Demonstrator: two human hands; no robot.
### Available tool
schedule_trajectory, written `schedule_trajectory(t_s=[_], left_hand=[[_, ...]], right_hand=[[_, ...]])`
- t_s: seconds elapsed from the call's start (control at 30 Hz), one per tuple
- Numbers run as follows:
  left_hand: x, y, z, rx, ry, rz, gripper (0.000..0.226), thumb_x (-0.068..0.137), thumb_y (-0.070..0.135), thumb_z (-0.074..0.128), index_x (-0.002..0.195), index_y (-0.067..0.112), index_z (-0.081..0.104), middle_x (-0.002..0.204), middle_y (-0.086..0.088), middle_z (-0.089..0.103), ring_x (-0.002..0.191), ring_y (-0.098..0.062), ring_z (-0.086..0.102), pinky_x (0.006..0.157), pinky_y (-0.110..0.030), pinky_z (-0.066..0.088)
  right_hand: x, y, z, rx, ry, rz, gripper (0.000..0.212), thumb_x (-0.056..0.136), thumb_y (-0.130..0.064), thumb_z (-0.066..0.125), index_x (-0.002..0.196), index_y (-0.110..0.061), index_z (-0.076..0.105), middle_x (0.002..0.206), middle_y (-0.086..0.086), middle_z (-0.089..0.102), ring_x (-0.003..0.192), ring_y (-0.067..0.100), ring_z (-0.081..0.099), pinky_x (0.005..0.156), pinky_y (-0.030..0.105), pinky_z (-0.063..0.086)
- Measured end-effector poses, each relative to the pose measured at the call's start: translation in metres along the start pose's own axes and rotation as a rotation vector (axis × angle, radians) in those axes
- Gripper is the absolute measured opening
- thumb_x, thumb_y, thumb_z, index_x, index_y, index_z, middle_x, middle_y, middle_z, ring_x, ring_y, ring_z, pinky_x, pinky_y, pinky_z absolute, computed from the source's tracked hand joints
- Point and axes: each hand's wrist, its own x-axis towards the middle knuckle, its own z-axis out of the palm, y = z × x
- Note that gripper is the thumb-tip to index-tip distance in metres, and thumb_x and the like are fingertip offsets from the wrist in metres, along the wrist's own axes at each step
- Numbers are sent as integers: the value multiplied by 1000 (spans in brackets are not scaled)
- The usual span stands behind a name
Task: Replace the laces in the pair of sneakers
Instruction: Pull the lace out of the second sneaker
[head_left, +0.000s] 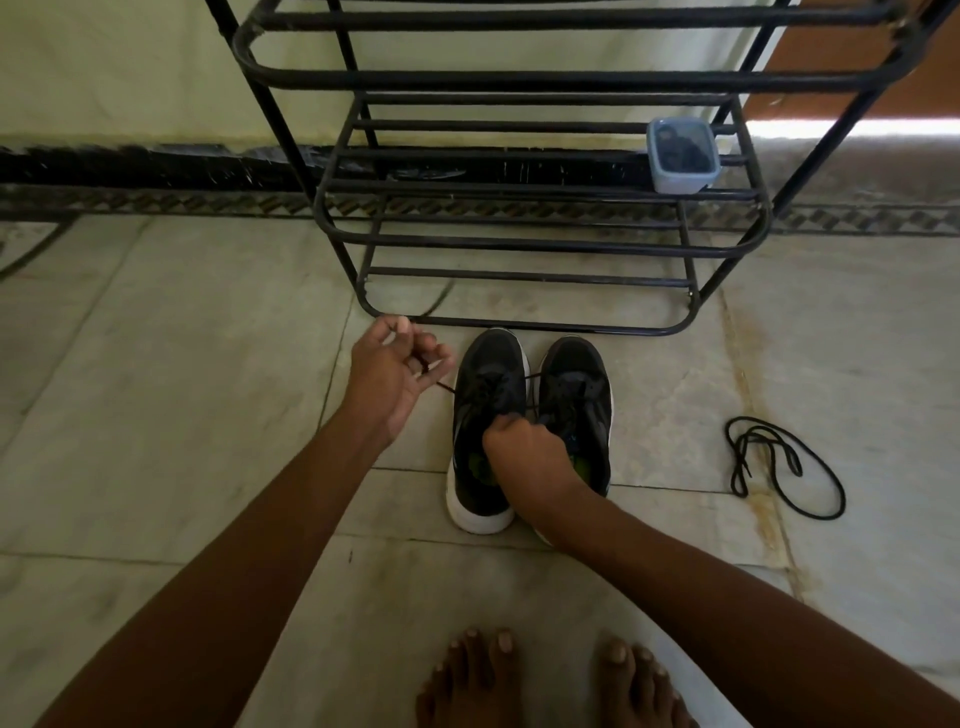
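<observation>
— Which step is the person on?

— Working a lace through the left sneaker (488, 415), by the look of it. The left hand (397, 371) is drawn out to the side, its fingers curled and pinching the lace (445, 387) that runs back to the shoe. The right hand (524, 444) is curled down over the tongue area of the same sneaker, fingertips pinching at the eyelets. Whether the lace is going in or coming out cannot be told.

— And the other shoe?

— The right sneaker (576, 400) stands just beside it, toes toward the shoe rack (519, 239). A loose lace (779, 467) lies coiled on the floor (182, 415), well apart to the right.

— What does the next move need?

— Probably a steady pull with the left hand while the right holds the shoe down.

— The room?

— Pale stone floor tiles, a black metal rack against the wall, a small blue container (683, 156) on one shelf, bare feet (550, 680) at the bottom.
</observation>
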Motion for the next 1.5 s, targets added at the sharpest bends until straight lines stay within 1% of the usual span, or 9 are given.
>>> schedule_trajectory(t_s=[0.07,0.23,0.37,0.47,0.6,0.8,0.97,1.3,1.5], left_hand=[[6,12,-5,89,-56,-35,24,106,12,46,84,11,56,62,-2,49,60,-17,56,84,-47,58],[16,16,-15,1147,-3,-169,23,83,0,64,61,6,62,58,-3,60,56,-15,55,58,-26,44],[4,-5,-31,1464,-150,-48,21,70,23,64,73,3,68,84,-8,60,78,-19,56,74,-32,45],[-9,-15,-20,1431,-203,201,34,73,32,70,103,16,72,111,0,56,103,-16,58,90,-36,49],[-17,-30,4,1425,-307,287,33,80,26,81,108,12,72,98,-5,71,85,-19,67,80,-36,59],[-19,-45,-2,1310,-103,284,26,87,19,75,112,12,72,86,4,70,80,-13,70,82,-30,60],[-25,-54,-5,1242,-57,342,33,90,12,69,124,13,66,116,-3,72,91,-19,71,84,-37,62],[-31,-67,-9,1261,55,505,8,88,8,69,95,11,68,80,3,60,72,-12,59,62,-30,53],[-33,-72,3,1317,117,456,7,89,7,65,95,9,69,84,-6,64,74,-20,60,63,-33,50]], right_hand=[[0,1,-3,27,-23,-6,35,101,-11,56,132,5,50,123,23,59,103,39,66,89,45,55],[-3,14,-20,168,131,41,25,105,-30,51,115,-8,59,102,12,65,88,33,67,77,42,57],[4,27,-28,216,379,33,17,101,-20,56,112,-10,63,99,10,65,85,31,66,72,44,59],[28,42,-26,281,278,-22,15,92,-7,63,104,-12,69,108,8,58,89,25,61,81,39,57],[48,51,-11,264,168,-141,15,88,-3,64,99,-11,71,100,4,56,89,25,61,80,31,50],[57,51,-6,307,255,-237,11,91,-6,64,100,-10,60,98,4,54,83,20,55,73,30,47],[64,51,-3,266,218,-260,7,92,-6,63,98,-10,60,98,0,46,83,15,49,76,32,49],[55,58,-3,428,266,-383,15,93,-6,58,89,-18,50,91,-4,49,93,13,37,75,32,39],[59,58,-15,679,53,-373,10,93,3,53,91,-7,55,85,3,62,82,18,60,81,43,55]])
